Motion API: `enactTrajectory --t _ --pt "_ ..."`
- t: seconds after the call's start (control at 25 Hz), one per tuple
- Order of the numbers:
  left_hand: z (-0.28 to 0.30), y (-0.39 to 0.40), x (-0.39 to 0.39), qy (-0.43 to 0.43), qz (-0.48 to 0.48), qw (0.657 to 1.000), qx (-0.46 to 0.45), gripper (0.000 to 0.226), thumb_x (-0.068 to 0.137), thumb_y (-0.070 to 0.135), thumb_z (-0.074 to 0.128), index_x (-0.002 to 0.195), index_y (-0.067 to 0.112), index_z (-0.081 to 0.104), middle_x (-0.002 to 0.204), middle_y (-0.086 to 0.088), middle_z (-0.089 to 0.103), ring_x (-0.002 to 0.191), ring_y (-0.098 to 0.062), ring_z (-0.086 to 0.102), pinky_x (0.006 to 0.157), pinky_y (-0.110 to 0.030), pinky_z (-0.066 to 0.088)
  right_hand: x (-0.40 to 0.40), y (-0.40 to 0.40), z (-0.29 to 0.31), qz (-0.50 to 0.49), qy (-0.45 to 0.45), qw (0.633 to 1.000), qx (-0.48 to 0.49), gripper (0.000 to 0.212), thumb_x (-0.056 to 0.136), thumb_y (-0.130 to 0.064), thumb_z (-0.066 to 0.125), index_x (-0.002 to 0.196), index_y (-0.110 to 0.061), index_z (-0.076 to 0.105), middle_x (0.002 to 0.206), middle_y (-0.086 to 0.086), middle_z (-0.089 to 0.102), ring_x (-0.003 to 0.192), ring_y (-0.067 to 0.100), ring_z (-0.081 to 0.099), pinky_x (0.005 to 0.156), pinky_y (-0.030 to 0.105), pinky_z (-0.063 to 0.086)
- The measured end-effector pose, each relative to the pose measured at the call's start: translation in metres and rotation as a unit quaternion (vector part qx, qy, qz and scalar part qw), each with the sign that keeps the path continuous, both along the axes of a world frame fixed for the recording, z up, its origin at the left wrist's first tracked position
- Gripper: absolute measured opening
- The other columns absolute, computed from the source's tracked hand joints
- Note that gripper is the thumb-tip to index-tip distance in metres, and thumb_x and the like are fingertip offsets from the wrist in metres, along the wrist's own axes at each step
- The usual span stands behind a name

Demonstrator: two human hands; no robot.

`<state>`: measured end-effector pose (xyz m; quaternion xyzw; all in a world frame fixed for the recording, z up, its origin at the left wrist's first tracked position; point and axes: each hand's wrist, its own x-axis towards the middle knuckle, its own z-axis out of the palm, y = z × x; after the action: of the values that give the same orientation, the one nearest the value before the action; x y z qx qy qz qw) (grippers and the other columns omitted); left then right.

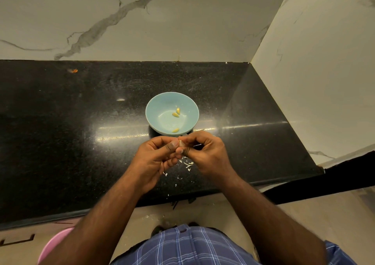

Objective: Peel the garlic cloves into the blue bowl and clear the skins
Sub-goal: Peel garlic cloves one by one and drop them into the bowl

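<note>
Black polished stone forms the surface (81, 122), which runs into a corner of pale marble-veined wall (142, 21); a blue bowl (162, 106) stands on it near the middle, just beyond the hands; three peeled yellow garlic cloves lie inside the bowl, two (176, 112) close together near the centre and one (175, 130) against the near inner wall. Both hands meet just in front of the bowl, above the surface; the left hand (156, 155) has its fingers curled, with the thumb pressed against a garlic clove (181, 143); the right hand (205, 153) pinches the same clove from the other side with curled fingers; only a small pale part of the clove shows between the fingertips. Scraps of white garlic skin (187, 164) lie scattered on the surface directly under the hands, with smaller flecks (178, 177) trailing toward the near edge. A small orange speck (74, 70) sits far back on the left near the wall. Below the surface's edge, a blue checked garment (192, 248) covers the person's lap, and part of a pink round object (54, 244) shows at lower left.
</note>
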<state>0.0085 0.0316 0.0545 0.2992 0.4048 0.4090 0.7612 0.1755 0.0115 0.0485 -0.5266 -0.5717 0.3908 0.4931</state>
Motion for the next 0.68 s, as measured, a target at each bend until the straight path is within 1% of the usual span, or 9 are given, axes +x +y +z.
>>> enactTrajectory --t 0.16,0.2,0.28,0.36,0.4,0.48,0.56,0.68 --pt "0.0021 0.0026 -0.0019 -0.009 0.015 1.0 0.0 0.022 0.077 0.013 0.073 0.095 0.0 0.071 0.081 -0.013 0.074 0.066 -0.011 0.07 0.061 -0.02 0.059 -0.0015 -0.0031 0.0043 0.029 -0.007 0.999 0.02 0.02 0.084 -0.006 0.081 0.104 -0.01 0.078 0.097 -0.003 0.075 0.093 0.015 0.073 0.082 0.03 0.06" --pt "0.0023 0.0024 -0.0022 -0.01 0.017 1.0 0.0 0.022 0.077 0.012 0.073 0.096 -0.001 0.071 0.081 -0.012 0.074 0.066 -0.011 0.07 0.062 -0.02 0.059 -0.0021 -0.0028 0.0042 0.028 -0.011 0.999 0.025 0.02 0.084 -0.005 0.08 0.104 -0.009 0.078 0.098 -0.002 0.076 0.094 0.015 0.073 0.083 0.031 0.06" --pt "0.0029 0.0011 -0.0018 -0.009 0.018 1.0 0.003 0.022 0.076 0.012 0.074 0.095 0.0 0.07 0.078 -0.011 0.074 0.067 -0.011 0.071 0.062 -0.02 0.059 -0.0031 -0.0017 0.0033 0.016 0.004 1.0 0.021 0.019 0.084 -0.003 0.08 0.102 -0.006 0.079 0.096 0.002 0.077 0.093 0.018 0.074 0.084 0.037 0.062" --pt "0.003 0.0 -0.0007 -0.003 0.017 1.0 0.005 0.024 0.073 0.012 0.075 0.094 0.0 0.07 0.077 -0.01 0.074 0.066 -0.012 0.07 0.063 -0.02 0.059 -0.004 -0.0016 0.0039 0.003 0.023 1.0 0.01 0.016 0.082 -0.002 0.081 0.096 -0.008 0.078 0.09 0.003 0.078 0.088 0.02 0.075 0.082 0.04 0.063" --pt "0.0029 0.0 0.0001 0.0 0.016 1.0 0.005 0.024 0.073 0.012 0.075 0.093 0.0 0.07 0.077 -0.01 0.074 0.066 -0.012 0.069 0.063 -0.02 0.059 -0.0042 -0.0016 0.0042 -0.005 0.015 1.0 0.015 0.015 0.081 -0.004 0.081 0.094 -0.011 0.079 0.088 0.002 0.078 0.086 0.019 0.075 0.08 0.04 0.063" --pt "0.0031 0.0003 0.0008 0.003 0.014 1.0 0.005 0.021 0.072 0.012 0.076 0.09 0.002 0.071 0.075 -0.011 0.073 0.064 -0.012 0.068 0.063 -0.02 0.058 -0.0053 -0.0028 0.0043 -0.019 -0.021 0.999 0.038 0.014 0.08 -0.007 0.083 0.091 -0.015 0.079 0.084 -0.002 0.077 0.082 0.016 0.074 0.076 0.036 0.063" --pt "0.0032 0.0008 0.001 0.0 0.014 1.0 0.003 0.02 0.073 0.013 0.076 0.089 0.002 0.071 0.073 -0.01 0.073 0.063 -0.012 0.068 0.062 -0.019 0.058 -0.006 -0.0031 0.0041 -0.033 -0.049 0.997 0.058 0.011 0.08 -0.009 0.082 0.089 -0.013 0.079 0.082 -0.004 0.076 0.079 0.012 0.073 0.072 0.03 0.061" --pt "0.0032 0.0011 0.0018 0.001 0.016 1.0 0.002 0.026 0.07 0.014 0.077 0.092 0.0 0.07 0.073 -0.009 0.072 0.063 -0.012 0.068 0.061 -0.019 0.058 -0.0067 -0.0029 0.0053 -0.039 -0.072 0.994 0.078 0.008 0.082 -0.008 0.081 0.089 -0.01 0.078 0.08 -0.006 0.074 0.077 0.008 0.071 0.069 0.021 0.057"
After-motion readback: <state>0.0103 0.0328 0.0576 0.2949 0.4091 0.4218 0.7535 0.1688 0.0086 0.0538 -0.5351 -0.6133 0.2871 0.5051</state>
